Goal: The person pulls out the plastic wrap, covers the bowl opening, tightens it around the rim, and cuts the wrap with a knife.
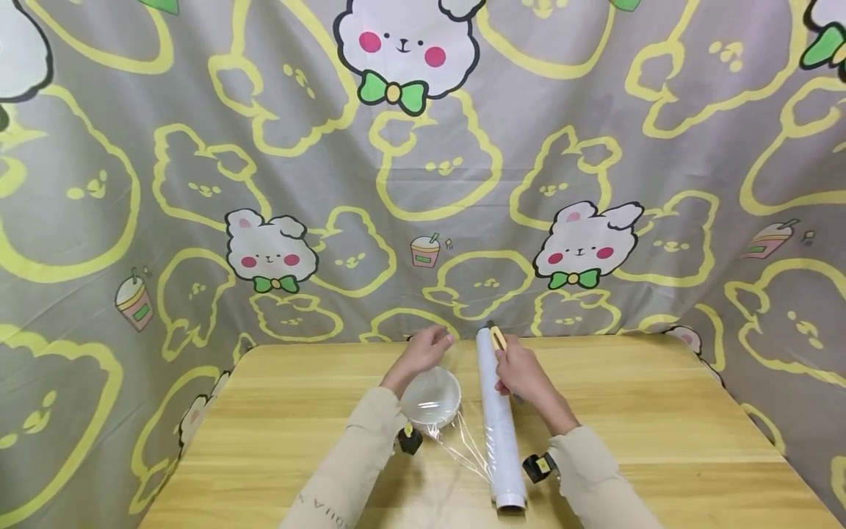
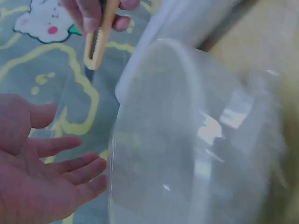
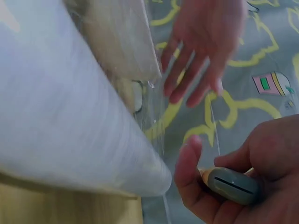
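A white bowl (image 1: 431, 400) stands on the table with clear cling film (image 1: 465, 450) over its top, and the film runs on to a long cling film roll (image 1: 501, 433) at its right. My left hand (image 1: 423, 354) is at the bowl's far side, its fingers loosely spread and nothing gripped in the left wrist view. My right hand (image 1: 525, 375) grips a yellow utility knife (image 2: 99, 42) beside the roll's far end. The knife's blade end points toward the left hand in the left wrist view. The right wrist view shows the knife's grey rear end (image 3: 232, 185).
The wooden table (image 1: 297, 411) ends at a grey cloth (image 1: 344, 176) with rabbit drawings, which hangs behind and on both sides. Small black wrist cameras sit below both hands. The roll lies lengthwise, its near end toward me.
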The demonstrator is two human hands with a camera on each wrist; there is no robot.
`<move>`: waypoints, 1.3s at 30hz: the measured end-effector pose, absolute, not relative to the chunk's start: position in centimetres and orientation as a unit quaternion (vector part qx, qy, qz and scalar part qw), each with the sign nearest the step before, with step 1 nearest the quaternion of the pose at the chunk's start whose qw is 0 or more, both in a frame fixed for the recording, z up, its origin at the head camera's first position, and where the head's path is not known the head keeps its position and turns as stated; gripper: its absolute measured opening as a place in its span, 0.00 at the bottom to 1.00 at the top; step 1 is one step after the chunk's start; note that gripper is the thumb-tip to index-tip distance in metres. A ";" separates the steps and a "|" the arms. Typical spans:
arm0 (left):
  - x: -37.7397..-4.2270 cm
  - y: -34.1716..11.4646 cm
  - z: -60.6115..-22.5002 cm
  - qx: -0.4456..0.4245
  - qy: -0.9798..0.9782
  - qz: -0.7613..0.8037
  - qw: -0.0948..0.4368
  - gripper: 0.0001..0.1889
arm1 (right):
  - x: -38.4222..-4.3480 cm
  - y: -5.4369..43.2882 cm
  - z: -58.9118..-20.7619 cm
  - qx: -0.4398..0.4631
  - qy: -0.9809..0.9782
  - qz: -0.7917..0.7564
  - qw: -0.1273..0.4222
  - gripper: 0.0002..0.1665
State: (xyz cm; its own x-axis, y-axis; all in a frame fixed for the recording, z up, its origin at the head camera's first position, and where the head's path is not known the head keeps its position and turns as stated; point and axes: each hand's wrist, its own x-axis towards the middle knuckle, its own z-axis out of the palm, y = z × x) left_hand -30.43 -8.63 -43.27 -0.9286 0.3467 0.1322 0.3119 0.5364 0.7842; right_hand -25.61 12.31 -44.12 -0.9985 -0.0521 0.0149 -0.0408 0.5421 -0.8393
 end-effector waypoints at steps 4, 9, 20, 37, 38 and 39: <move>-31.6 -7.6 -43.5 0.141 0.904 0.402 0.037 0.23 | -26.1 10.8 -44.5 -0.029 0.886 -0.463 0.004 0.18; -32.1 -7.3 -44.0 0.096 0.914 0.386 0.082 0.22 | -26.4 9.5 -45.2 -0.040 0.885 -0.463 0.015 0.30; -34.0 -6.9 -46.1 0.057 0.857 0.496 0.127 0.22 | -27.3 8.6 -45.2 -0.018 0.907 -0.420 0.028 0.32; -36.2 -6.5 -46.4 0.005 0.694 0.646 0.317 0.22 | -28.6 8.7 -44.5 0.007 0.921 -0.386 0.056 0.32; -36.3 -6.4 -46.5 0.004 0.685 0.652 0.324 0.23 | -28.6 8.7 -44.6 0.008 0.921 -0.384 0.057 0.33; -36.4 -6.4 -46.6 0.005 0.679 0.656 0.328 0.23 | -28.6 8.7 -44.6 0.010 0.922 -0.382 0.059 0.35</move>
State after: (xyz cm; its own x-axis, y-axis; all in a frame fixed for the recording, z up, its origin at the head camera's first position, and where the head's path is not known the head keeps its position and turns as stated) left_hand -36.37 -6.39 -46.60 -0.7845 0.4371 -0.4399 -0.4247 0.1381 0.8947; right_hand -28.61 8.73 -44.60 -0.9929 -0.0260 -0.1163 0.0639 0.7077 -0.7036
